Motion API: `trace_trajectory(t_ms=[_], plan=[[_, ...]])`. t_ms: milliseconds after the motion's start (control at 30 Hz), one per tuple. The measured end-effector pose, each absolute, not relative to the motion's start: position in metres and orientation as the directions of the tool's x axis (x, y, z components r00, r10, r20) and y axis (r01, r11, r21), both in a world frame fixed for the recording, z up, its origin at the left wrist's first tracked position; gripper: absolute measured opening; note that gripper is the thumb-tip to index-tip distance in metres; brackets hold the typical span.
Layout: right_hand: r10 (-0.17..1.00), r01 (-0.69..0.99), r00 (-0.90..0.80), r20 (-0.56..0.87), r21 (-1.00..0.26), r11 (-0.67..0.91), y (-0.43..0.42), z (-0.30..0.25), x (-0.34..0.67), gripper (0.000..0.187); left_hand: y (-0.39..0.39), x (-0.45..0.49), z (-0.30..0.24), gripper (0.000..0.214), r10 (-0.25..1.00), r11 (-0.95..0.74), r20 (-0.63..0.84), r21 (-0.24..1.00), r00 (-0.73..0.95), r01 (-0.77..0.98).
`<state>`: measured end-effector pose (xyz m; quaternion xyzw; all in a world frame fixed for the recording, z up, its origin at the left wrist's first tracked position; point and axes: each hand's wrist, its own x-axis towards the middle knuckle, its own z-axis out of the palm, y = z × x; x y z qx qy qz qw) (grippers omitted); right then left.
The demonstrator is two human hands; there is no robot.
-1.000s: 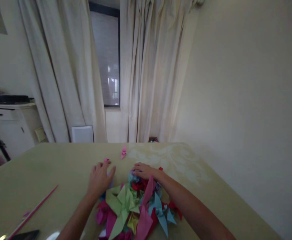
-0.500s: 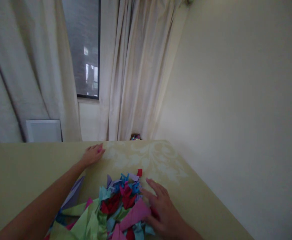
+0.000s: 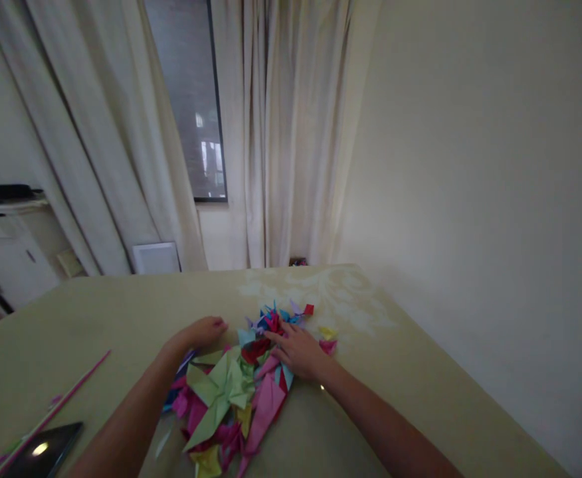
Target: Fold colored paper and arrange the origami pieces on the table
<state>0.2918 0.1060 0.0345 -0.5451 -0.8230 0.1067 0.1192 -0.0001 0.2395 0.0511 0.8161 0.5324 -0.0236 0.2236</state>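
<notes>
A heap of folded paper cranes (image 3: pixel 224 382) in green, pink, red, blue, purple and yellow lies on the table in front of me. My right hand (image 3: pixel 295 348) rests on the heap's right side, fingers spread over red and pink cranes. Just left of the heap's far part is my left hand (image 3: pixel 207 330), its fingers curled together; a pinkish spot shows at the fingertips, too small to name. Right of my right hand lie a yellow folded paper (image 3: pixel 327 333) and a pink folded paper (image 3: pixel 327 346). A small red paper piece (image 3: pixel 309 309) sits at the far end.
On the left of the table (image 3: pixel 136 305) are a thin pink stick (image 3: pixel 66 398) and a dark phone-like slab (image 3: pixel 46 451). Behind stand curtains (image 3: pixel 305 133), a window (image 3: pixel 191 99) and a white framed panel (image 3: pixel 156 257). A wall (image 3: pixel 485 166) runs along the right.
My view has shifted, now showing more of the table's left side. My left hand, earlier at the far edge with something pink, has come back beside the heap. My right hand has moved onto the cranes.
</notes>
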Motion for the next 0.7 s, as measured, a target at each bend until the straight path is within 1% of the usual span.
trace_trajectory(t_ms=[67, 133, 200, 233, 300, 367, 400, 433, 467, 533, 600, 633, 700], plan=[[0.909, 0.852, -0.400, 0.113, -0.319, 0.415, 0.110, 0.037, 0.280, 0.055, 0.210, -0.008, 0.057, 0.035, 0.847, -0.338, -0.282, 0.370, 0.451, 0.865], [0.891, 0.826, -0.430, 0.142, -0.335, 0.453, 0.108, 0.043, 0.276, 0.059, 0.180, -0.015, 0.061, 0.045, 0.840, -0.352, -0.262, 0.404, 0.475, 0.844], [0.886, 0.816, -0.428, 0.177, -0.345, 0.464, 0.104, 0.049, 0.283, 0.060, 0.148, -0.027, 0.061, 0.054, 0.854, -0.361, -0.211, 0.420, 0.476, 0.833], [0.895, 0.825, -0.401, 0.195, -0.348, 0.445, 0.103, 0.053, 0.292, 0.060, 0.132, -0.035, 0.058, 0.058, 0.877, -0.349, -0.173, 0.409, 0.448, 0.843], [0.932, 0.867, -0.285, 0.225, -0.354, 0.351, 0.103, 0.057, 0.318, 0.061, 0.101, -0.054, 0.046, 0.062, 0.940, -0.282, -0.084, 0.353, 0.330, 0.892], [0.965, 0.908, -0.127, 0.229, -0.365, 0.206, 0.109, 0.058, 0.347, 0.060, 0.075, -0.072, 0.026, 0.063, 0.985, -0.169, 0.068, 0.249, 0.157, 0.954], [0.974, 0.919, -0.054, 0.220, -0.371, 0.134, 0.114, 0.057, 0.359, 0.059, 0.064, -0.079, 0.014, 0.065, 0.989, -0.131, 0.103, 0.227, 0.110, 0.965], [0.979, 0.923, 0.005, 0.203, -0.378, 0.074, 0.120, 0.054, 0.369, 0.055, 0.055, -0.084, 0.002, 0.068, 0.989, -0.116, 0.119, 0.231, 0.090, 0.966], [0.982, 0.922, 0.042, 0.183, -0.385, 0.032, 0.127, 0.052, 0.376, 0.051, 0.048, -0.086, -0.010, 0.072, 0.987, -0.140, 0.112, 0.250, 0.114, 0.958], [0.989, 0.915, 0.052, 0.139, -0.403, 0.008, 0.143, 0.045, 0.377, 0.043, 0.039, -0.084, -0.029, 0.072, 0.973, -0.225, 0.119, 0.308, 0.197, 0.924], [0.995, 0.902, -0.008, 0.101, -0.430, 0.051, 0.160, 0.040, 0.362, 0.038, 0.034, -0.073, -0.041, 0.068, 0.942, -0.329, 0.181, 0.343, 0.282, 0.880], [0.995, 0.891, -0.056, 0.088, -0.446, 0.089, 0.168, 0.039, 0.350, 0.037, 0.032, -0.065, -0.045, 0.069, 0.917, -0.388, 0.230, 0.340, 0.325, 0.857], [0.982, 0.856, -0.178, 0.069, -0.481, 0.189, 0.182, 0.038, 0.320, 0.037, 0.029, -0.045, -0.049, 0.082, 0.845, -0.516, 0.325, 0.287, 0.425, 0.807]])
